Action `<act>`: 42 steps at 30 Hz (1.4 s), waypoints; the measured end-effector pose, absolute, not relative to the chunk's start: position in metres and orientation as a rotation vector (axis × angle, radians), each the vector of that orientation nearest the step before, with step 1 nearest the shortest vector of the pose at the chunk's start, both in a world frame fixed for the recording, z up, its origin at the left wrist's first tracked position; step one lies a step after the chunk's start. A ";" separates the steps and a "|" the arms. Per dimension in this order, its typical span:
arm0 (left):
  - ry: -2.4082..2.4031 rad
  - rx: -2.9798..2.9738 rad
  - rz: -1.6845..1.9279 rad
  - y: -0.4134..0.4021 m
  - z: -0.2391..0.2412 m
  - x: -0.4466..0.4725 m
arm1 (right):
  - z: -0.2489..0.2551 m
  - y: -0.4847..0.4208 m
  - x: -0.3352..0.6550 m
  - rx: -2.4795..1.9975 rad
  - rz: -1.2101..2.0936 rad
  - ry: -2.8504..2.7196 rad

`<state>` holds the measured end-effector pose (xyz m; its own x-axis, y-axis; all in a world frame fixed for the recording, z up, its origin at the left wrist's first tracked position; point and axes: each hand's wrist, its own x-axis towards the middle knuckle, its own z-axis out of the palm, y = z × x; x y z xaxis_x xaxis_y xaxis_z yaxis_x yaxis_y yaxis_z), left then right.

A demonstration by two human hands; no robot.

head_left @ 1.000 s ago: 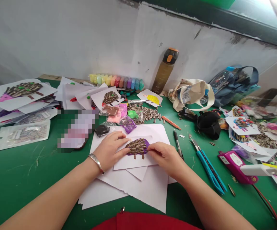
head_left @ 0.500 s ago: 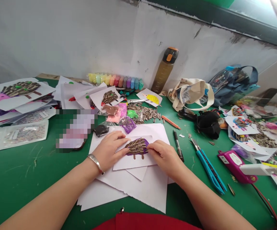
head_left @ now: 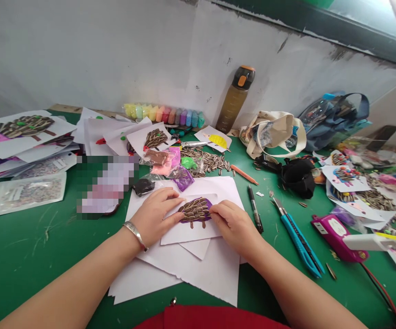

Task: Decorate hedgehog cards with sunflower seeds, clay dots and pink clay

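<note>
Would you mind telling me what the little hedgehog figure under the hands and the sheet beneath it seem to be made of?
The hedgehog figure looks like soft purple modelling clay, matt, with striped sunflower seeds pressed in overlapping rows; brown stubs serve as legs. The sheet appears to be plain white paper, thin and matt, with other loose sheets layered beneath. The left hand rests on it.

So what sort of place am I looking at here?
Probably a craft worktable: a green table strewn with white paper sheets, a pile of striped sunflower seeds and a row of pastel modelling-clay packets.
</note>
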<state>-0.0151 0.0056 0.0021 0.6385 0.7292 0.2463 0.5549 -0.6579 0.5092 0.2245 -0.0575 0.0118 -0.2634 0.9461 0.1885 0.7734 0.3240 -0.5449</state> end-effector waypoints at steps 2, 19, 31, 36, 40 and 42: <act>1.014 2.479 0.614 0.005 0.002 -0.015 | 0.011 -0.057 0.224 -1.510 0.468 -2.127; 1.012 2.504 0.616 0.006 0.003 -0.014 | 0.003 -0.052 0.225 -1.391 0.497 -2.198; 1.006 2.511 0.624 0.006 0.001 -0.015 | 0.011 -0.056 0.232 -1.537 0.488 -2.145; 1.016 2.486 0.613 0.005 0.000 -0.015 | 0.010 -0.056 0.234 -1.504 0.485 -2.181; 1.026 2.482 0.615 0.004 0.001 -0.014 | 0.008 -0.056 0.231 -1.495 0.476 -2.211; 1.034 2.471 0.615 0.003 0.001 -0.014 | 0.007 -0.056 0.230 -1.491 0.470 -2.227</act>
<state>-0.0140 0.0028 0.0012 0.6313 0.7365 0.2429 0.5651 -0.6513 0.5064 0.2299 -0.0564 0.0065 -0.3386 0.9284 0.1531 0.7872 0.3686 -0.4944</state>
